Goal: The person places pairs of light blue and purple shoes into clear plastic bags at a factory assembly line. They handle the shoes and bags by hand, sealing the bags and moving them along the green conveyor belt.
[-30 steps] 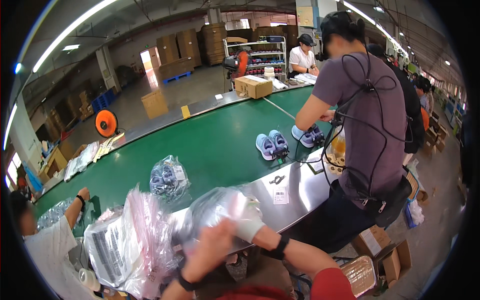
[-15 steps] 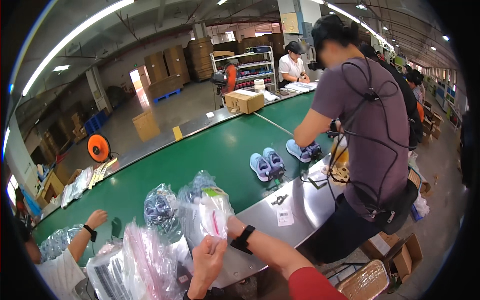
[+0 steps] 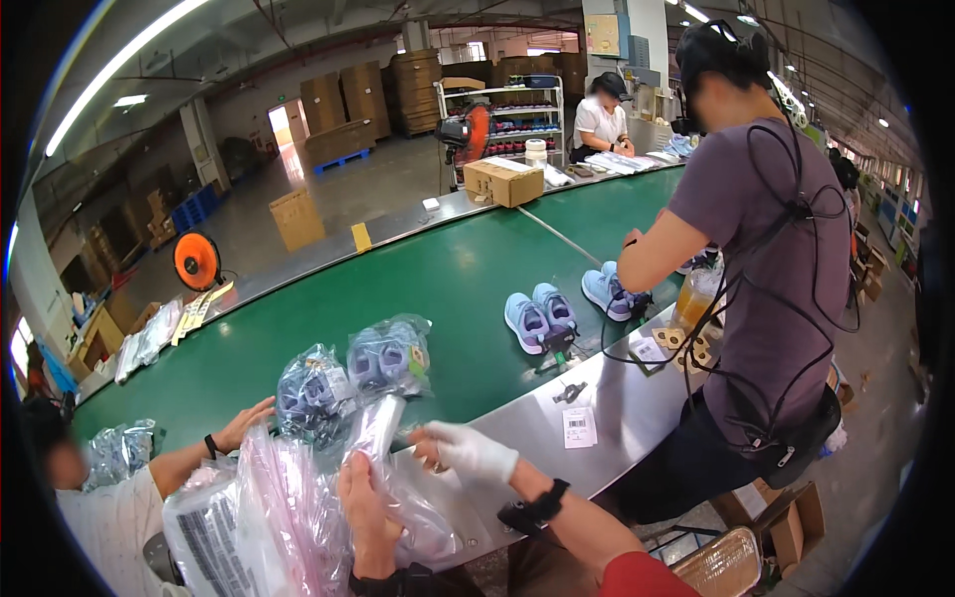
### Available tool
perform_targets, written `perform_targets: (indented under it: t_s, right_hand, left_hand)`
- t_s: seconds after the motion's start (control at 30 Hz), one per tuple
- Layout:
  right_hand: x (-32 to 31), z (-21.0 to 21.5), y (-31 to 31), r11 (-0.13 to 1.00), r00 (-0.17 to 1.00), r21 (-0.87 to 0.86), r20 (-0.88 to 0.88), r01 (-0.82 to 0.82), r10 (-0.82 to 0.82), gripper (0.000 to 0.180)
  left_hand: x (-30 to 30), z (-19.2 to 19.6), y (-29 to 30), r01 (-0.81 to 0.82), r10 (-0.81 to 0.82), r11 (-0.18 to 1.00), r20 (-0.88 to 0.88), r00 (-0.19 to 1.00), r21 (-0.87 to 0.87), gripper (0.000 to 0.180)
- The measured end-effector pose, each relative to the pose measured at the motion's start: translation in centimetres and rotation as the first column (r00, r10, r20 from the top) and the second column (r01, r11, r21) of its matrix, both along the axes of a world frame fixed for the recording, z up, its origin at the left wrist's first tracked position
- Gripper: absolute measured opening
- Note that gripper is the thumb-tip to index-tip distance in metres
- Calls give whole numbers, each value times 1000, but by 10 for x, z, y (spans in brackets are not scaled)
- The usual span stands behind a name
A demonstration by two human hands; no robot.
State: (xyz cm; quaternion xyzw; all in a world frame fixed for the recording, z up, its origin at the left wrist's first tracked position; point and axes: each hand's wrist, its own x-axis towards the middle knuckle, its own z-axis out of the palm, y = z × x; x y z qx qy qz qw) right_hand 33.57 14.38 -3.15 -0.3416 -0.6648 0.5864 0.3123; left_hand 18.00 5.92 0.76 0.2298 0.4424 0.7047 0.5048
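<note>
Clear plastic is what both hands hold at the lower middle of the view: an empty transparent bag (image 3: 393, 478) that lies partly on the steel desk (image 3: 617, 398), at its near edge. The left hand (image 3: 366, 512), bare, is closed around the lower part of the bag, with the fingers wrapped on the film. The right hand (image 3: 463, 450) wears a white glove and pinches the upper edge of the same bag between thumb and fingers, so it is nearly closed. Just to the left of the left hand there is a stack of pinkish plastic bags (image 3: 269, 517) with a printed label, touching the bag in hand. Just beyond the hands, on the green conveyor belt (image 3: 448, 289), lie two bagged pairs of shoes (image 3: 353, 378), side by side. Another person's hand (image 3: 244, 423) rests open on the belt near the left package. Farther along the belt stands an unbagged pair of light blue shoes (image 3: 539, 316), and well apart from it a cardboard box (image 3: 503, 181). On the desk, right of the gloved hand, lies a small white label (image 3: 579, 426). A person in a purple shirt (image 3: 766, 269) stands at the right and leans over the desk.
</note>
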Motion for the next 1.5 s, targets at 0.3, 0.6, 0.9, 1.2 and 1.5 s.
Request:
perform_targets:
  t_s: [0.3, 0.6, 0.9, 1.2, 1.5]
  right_hand:
    - [87, 37, -50, 895, 841, 308, 340, 323, -420, 26]
    - [44, 85, -111, 292, 864, 956, 167, -25, -475, 26]
    - [14, 17, -52, 696, 891, 712, 371, -92, -262, 30]
    - [-15, 71, -45, 767, 576, 425, 812, -480, -90, 28]
    - [94, 91, 37, 944, 964, 195, -73, 266, -256, 39]
  left_hand:
    - [-4, 36, -20, 60, -81, 990, 164, 983, 129, 19]
    - [34, 49, -43, 122, 93, 931, -548, 831, 343, 23]
    - [40, 59, -100, 661, -239, 728, -971, -4, -183, 20]
    - [11, 43, -42, 60, 156, 981, -935, 320, 184, 28]
    - [14, 41, -6, -47, 121, 989, -588, 800, 139, 24]
